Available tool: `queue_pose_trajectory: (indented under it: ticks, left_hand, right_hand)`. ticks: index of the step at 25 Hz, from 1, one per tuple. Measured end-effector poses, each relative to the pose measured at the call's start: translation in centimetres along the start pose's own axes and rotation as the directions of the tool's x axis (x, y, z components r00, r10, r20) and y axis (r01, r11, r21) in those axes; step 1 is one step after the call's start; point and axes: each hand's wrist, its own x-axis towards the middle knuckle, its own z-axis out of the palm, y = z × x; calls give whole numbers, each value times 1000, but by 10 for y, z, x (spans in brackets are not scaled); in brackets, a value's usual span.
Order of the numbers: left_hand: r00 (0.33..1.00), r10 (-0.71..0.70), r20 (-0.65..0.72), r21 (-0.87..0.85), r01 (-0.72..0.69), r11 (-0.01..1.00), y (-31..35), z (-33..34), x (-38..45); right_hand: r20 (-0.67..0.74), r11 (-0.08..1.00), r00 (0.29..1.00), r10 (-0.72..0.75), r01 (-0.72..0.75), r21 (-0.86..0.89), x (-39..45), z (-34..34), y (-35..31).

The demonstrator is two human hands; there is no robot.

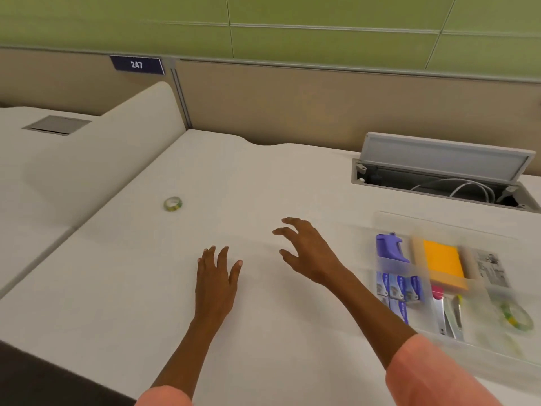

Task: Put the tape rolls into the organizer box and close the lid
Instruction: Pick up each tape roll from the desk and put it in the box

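My left hand (216,272) lies low over the desk (263,332), palm down, fingers straight and slightly spread, holding nothing. My right hand (307,250) hovers just beside it, a little farther forward, palm down with the fingers spread and loosely bent, also holding nothing. Both forearms reach forward out of pink sleeves (433,373).

One tape roll (172,203) sits alone on the desk, well ahead of my left hand and off to its left. The clear organizer box (450,282) lies to the right of my right hand, blurred. A second tape roll (516,316) lies in the box's compartment farthest from my hands, past the orange pad (443,263) and the purple tool (389,247).
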Motion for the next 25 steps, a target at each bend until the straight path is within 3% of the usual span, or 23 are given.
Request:
queue_pose_trajectory:
  ticks: [9, 18, 25]
  left_hand:
    - [997, -66, -38, 73, 68, 995, -83, -19, 46]
    - [994, -71, -86, 145, 83, 986, -89, -12, 52]
    - [991, -122, -58, 133, 129, 983, -93, -11, 57]
  right_hand:
    - [149, 996, 985, -92, 90, 18, 116, 77, -74]
    - [304, 989, 944, -128, 144, -31, 210, 138, -112]
    - [308, 970, 932, -191, 227, -87, 233, 160, -120]
